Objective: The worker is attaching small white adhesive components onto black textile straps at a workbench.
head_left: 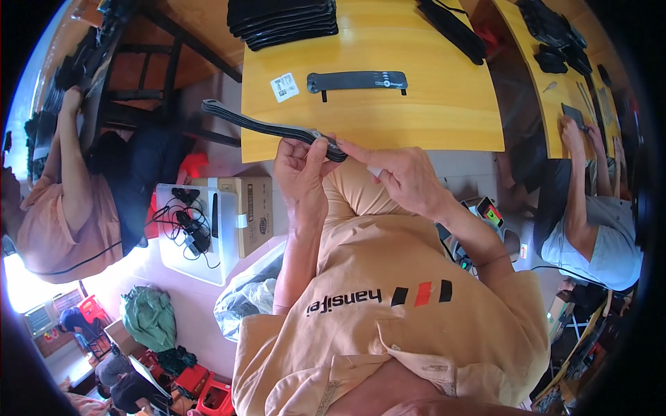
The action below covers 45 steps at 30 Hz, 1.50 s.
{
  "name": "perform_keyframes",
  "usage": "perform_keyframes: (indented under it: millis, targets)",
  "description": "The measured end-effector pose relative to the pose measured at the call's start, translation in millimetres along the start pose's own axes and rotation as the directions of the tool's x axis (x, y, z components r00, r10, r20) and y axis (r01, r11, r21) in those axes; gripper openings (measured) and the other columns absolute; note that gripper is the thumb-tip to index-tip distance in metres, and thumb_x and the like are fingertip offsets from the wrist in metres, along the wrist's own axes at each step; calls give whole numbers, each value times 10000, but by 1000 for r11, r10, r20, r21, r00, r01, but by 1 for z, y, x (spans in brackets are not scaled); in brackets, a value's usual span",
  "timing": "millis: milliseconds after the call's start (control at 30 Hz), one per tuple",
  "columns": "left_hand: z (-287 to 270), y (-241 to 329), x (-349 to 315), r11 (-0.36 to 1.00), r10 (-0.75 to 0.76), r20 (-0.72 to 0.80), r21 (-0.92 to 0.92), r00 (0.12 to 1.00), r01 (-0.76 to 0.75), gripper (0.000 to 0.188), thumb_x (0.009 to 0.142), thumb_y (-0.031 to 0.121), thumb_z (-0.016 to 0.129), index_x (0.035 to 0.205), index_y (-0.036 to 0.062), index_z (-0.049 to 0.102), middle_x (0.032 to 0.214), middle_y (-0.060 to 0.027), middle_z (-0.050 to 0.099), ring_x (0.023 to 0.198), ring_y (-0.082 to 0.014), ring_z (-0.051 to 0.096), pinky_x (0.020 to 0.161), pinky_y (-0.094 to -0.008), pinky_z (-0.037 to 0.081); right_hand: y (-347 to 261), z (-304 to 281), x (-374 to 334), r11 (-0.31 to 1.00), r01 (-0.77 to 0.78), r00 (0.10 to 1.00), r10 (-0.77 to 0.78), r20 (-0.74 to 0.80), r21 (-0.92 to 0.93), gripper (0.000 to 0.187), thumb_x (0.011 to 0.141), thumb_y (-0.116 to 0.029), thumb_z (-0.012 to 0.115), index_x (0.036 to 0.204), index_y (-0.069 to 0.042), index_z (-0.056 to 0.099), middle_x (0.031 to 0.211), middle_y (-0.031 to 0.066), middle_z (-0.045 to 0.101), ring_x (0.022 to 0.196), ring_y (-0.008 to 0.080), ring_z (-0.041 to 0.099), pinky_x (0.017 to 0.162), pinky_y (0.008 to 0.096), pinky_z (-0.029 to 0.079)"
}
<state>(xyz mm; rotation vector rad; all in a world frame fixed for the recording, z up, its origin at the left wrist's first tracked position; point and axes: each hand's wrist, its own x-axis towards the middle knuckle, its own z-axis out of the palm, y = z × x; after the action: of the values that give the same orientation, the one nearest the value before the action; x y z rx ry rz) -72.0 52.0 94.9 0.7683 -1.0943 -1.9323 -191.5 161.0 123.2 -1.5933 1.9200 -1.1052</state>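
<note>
1. Currently, a long flat black strap of rubbery material (267, 125) is held at the near edge of the yellow wooden table (444, 104), just in front of the person's chest.
2. The strap's long axis runs from upper left to lower right: the free end points left and slightly away, out past the table's left edge; the near end sits at the hands.
3. The strap's near end is pinched by the left hand (300, 170), thumb on top, fingers curled under. A closed grip on the strap is shown.
4. The right hand (402, 179) is set just beside the left, its forefinger stretched out to touch the strap's end; the other fingers are loosely curled. Whether anything is pinched by it cannot be told.
5. A second flat black strap with a pale printed mark (357, 81) lies on the table, long axis left to right, well apart from the hands.
6. A small white square label (284, 87) lies just left of that second strap.
7. A stack of flat black pieces (283, 21) is seen at the table's far edge.
8. A brown cardboard box (248, 211) and a white open box with black cables (191, 232) stand on the floor, left of the person.
9. Other people are seated at the left and right rims of the view.
</note>
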Motion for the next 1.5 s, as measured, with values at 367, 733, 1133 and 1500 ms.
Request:
perform_keyframes:
  millis: [367, 733, 1133, 1500]
  targets:
    - [-2, -3, 1, 995, -70, -35, 67, 997, 72, 112, 857, 71, 536, 953, 17, 516, 874, -105, 618, 739, -136, 623, 621, -263, 555, 10, -5, 3, 999, 20, 995, -23, 102, 39, 611, 662, 110, 452, 1200, -170, 529, 1083, 49, 603, 730, 216, 615, 670, 282, 491]
    - [-10, -14, 0, 971, -218, 22, -95, 976, 219, 146, 830, 71, 584, 928, 10, 494, 847, -107, 614, 707, -129, 618, 578, -233, 557, 10, -7, -1, 988, 134, 985, -124, 124, -78, 630, 658, 109, 453, 1203, -200, 522, 1110, 50, 584, 955, 275, 566, 762, 340, 476]
    - [2, -20, -3, 999, -39, -115, -13, 993, 38, 143, 819, 74, 602, 889, 25, 487, 807, -66, 593, 715, -115, 601, 597, -236, 548, 12, 12, -2, 999, -48, 999, 48, -22, -8, 567, 663, 110, 432, 1137, -166, 577, 1002, 118, 615, 792, 303, 596, 676, 340, 478]
    - [-13, -12, -2, 920, -283, 83, 305, 955, 246, 286, 876, 243, 531, 859, -37, 583, 701, -125, 625, 594, -165, 623, 553, -238, 522, 19, 21, -5, 1000, -16, 996, 14, -90, -17, 453, 730, 53, 499, 1128, -147, 580, 958, 114, 628, 815, 315, 592, 715, 370, 484]
